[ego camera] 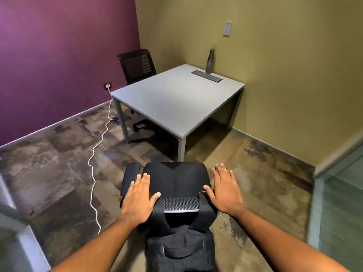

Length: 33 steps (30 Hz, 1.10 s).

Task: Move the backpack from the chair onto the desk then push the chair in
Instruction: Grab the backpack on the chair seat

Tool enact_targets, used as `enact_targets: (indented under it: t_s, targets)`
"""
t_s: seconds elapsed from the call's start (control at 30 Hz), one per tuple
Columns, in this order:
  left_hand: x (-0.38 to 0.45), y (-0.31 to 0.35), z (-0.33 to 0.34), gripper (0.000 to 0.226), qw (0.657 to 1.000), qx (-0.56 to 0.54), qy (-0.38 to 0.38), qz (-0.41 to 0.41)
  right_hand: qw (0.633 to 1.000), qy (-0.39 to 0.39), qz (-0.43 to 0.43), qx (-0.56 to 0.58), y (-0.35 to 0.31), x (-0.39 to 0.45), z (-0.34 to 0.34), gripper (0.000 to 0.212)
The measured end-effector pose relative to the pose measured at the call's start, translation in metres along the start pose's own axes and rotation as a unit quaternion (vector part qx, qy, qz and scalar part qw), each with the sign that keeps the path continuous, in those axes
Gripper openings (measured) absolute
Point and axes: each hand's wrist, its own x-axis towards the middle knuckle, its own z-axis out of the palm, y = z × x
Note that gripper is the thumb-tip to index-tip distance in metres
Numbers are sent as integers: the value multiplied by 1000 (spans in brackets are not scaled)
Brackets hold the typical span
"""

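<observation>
We see the black backpack point(177, 195) on the chair point(130, 179), off the table's point(176, 99) near corner; our left hand point(140, 195) and right hand point(225, 188) flank it, fingers spread, gripping nothing

A single head-worn wide-angle view looks forward and steeply down from standing height. The left hand point(139, 195) and right hand point(225, 188) sit close below the lens at 6 o'clock, over the chair point(173, 178). The desk point(176, 99) lies farther off at 12 o'clock, in the room's corner.
</observation>
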Motion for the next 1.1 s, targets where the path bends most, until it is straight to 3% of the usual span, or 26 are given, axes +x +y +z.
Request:
enact_targets:
  t_s: [0.2,0.37,0.63,0.83,0.93,1.1]
  targets:
    - [-13,8,21,75,998,-55,-31,-10,997,-38,46,58,-7,-22,20,75]
    - [-12,4,23,70,999,-17,-46,-5,994,-59,72,56,-10,-28,26,72]
    - [-17,2,29,69,999,-4,-47,4,988,-98,106,63,-12,-29,37,86]
    - [-16,5,23,87,998,1,-68,1,974,-144,133,111,-16,-22,28,96]
    - [-16,10,21,77,998,10,-68,-6,966,-155,156,133,-17,-21,27,91]
    - [-17,26,23,54,993,44,-108,-14,948,-166,193,189,-18,-18,24,66]
